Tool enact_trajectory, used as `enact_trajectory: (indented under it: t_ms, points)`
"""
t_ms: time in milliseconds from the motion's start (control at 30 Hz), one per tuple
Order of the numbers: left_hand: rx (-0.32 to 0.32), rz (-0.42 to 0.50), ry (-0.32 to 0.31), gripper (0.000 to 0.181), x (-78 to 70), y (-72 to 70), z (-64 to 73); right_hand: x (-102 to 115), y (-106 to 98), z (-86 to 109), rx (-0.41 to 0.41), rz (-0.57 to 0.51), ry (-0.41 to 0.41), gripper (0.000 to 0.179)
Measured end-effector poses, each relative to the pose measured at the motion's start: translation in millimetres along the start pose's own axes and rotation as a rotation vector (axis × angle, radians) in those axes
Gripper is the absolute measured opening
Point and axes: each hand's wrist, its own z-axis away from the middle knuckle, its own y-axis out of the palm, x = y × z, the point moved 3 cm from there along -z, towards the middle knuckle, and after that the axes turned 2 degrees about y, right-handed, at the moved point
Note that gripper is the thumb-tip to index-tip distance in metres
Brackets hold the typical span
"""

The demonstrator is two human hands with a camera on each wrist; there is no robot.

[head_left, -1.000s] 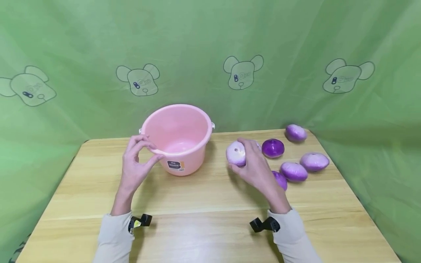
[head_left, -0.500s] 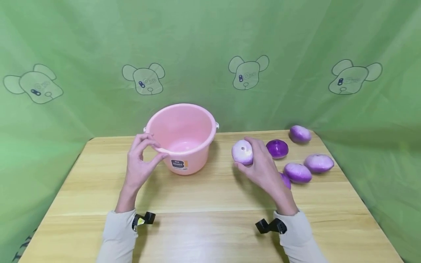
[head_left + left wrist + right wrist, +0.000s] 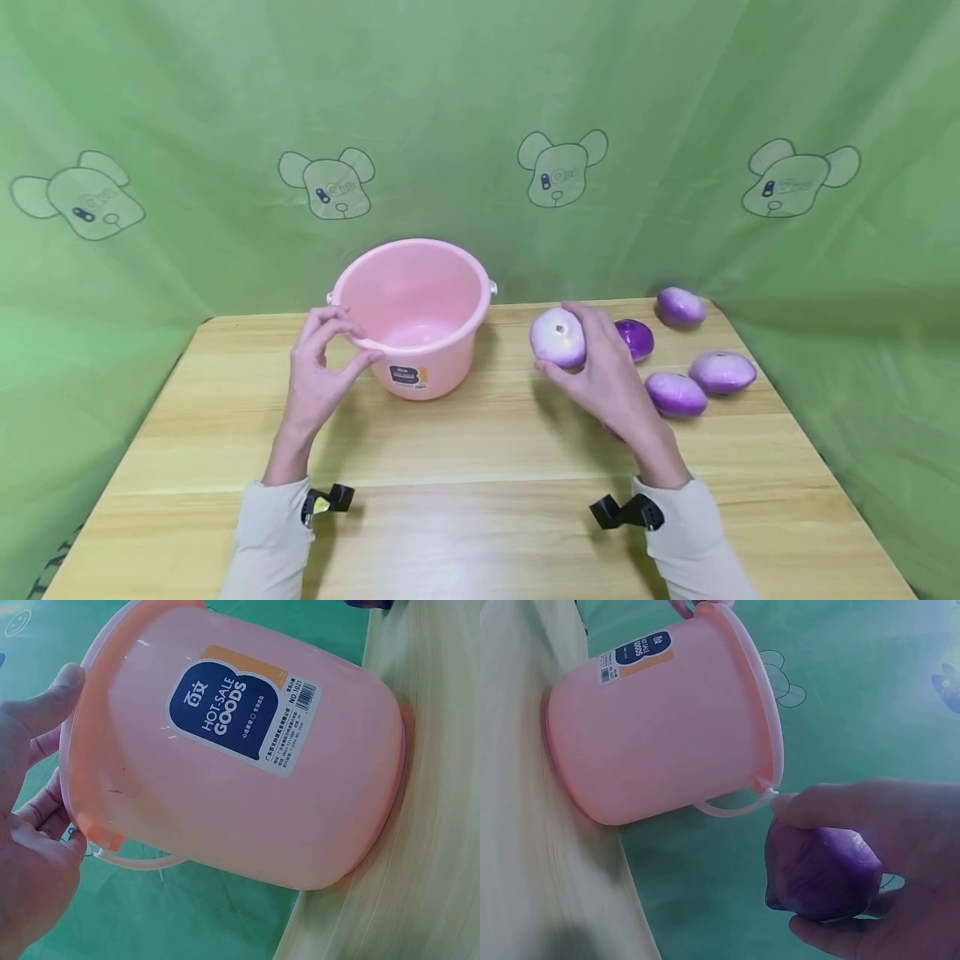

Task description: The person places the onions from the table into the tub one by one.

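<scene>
My left hand point(image 3: 318, 367) pinches the near left rim of a pink plastic bucket point(image 3: 450, 362) between thumb and fingers. The bucket stands upright at the back of the table, its inside bare in the head view. In the left wrist view its blue and orange label point(image 3: 225, 712) faces the camera. To the right of the bucket, my right hand point(image 3: 611, 379) grips a pale purple onion point(image 3: 557, 337), thumb on one side and fingers on the other. The right wrist view shows the held onion point(image 3: 821, 870) raised above the tabletop, apart from the bucket.
Several onions lie on the right of the wooden table point(image 3: 450, 517): a dark purple onion point(image 3: 637, 339), a back corner onion point(image 3: 680, 307), and two paler onions, the nearer one point(image 3: 677, 395) beside another point(image 3: 722, 372). My right wrist mostly hides one more. A green curtain point(image 3: 450, 100) hangs behind.
My right hand has lifted the onion slightly and tilted it, so its top faces the head camera more. The left hand keeps its pinch on the bucket rim. The head view has shifted slightly.
</scene>
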Motion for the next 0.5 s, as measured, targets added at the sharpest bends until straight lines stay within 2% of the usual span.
enact_trajectory:
  t_ms: [233, 500]
  points:
    - [0.000, -0.006, 0.010, 0.029, 2.3, -0.5, -0.1, 5.0, -2.2, -5.4, -0.034, 0.008, -0.030, 0.083]
    - [-0.001, -0.011, -0.014, 0.029, 1.1, 0.4, 0.3, 14.1, -7.2, -14.3, -0.071, 0.003, -0.066, 0.080]
